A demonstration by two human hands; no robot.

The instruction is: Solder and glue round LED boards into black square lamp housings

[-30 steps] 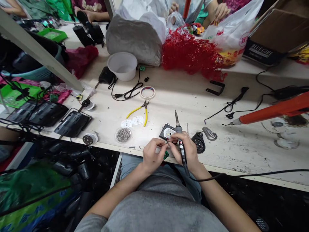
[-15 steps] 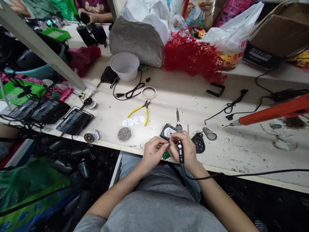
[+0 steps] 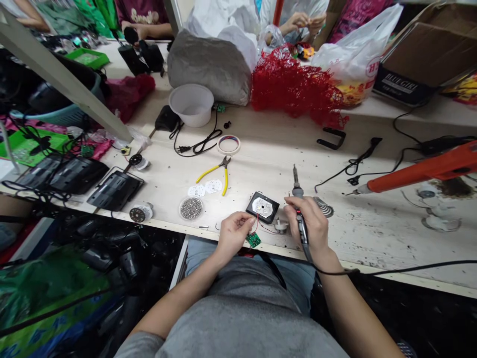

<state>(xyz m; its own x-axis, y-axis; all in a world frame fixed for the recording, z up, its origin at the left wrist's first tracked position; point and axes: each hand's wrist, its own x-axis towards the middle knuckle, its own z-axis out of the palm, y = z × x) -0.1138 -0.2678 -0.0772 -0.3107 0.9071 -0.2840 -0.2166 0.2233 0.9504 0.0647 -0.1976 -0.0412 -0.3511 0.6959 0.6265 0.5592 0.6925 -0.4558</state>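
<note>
My left hand [image 3: 234, 232] pinches a small green circuit board [image 3: 254, 240] at the table's near edge; thin red wires run from the board to a black square lamp housing [image 3: 263, 207] with a white LED disc in it. My right hand [image 3: 311, 227] is closed round a soldering iron [image 3: 299, 205], its tip pointing away from me, to the right of the housing. A small white part [image 3: 280, 227] lies between the two hands. A coiled metal iron stand [image 3: 323, 206] sits just beyond my right hand.
Yellow-handled pliers [image 3: 219, 173], two white discs [image 3: 204, 188] and a dish of screws [image 3: 191, 208] lie left of the housing. A tape ring [image 3: 228, 144], white bowl [image 3: 191, 104], red mesh [image 3: 294, 84], orange tool [image 3: 421, 171] and black housings [image 3: 114, 189] surround them. Other people's hands [image 3: 303, 21] work at the far side.
My right hand has moved right with the soldering iron, away from the housing. The left hand stays, and the green board and red wires now show.
</note>
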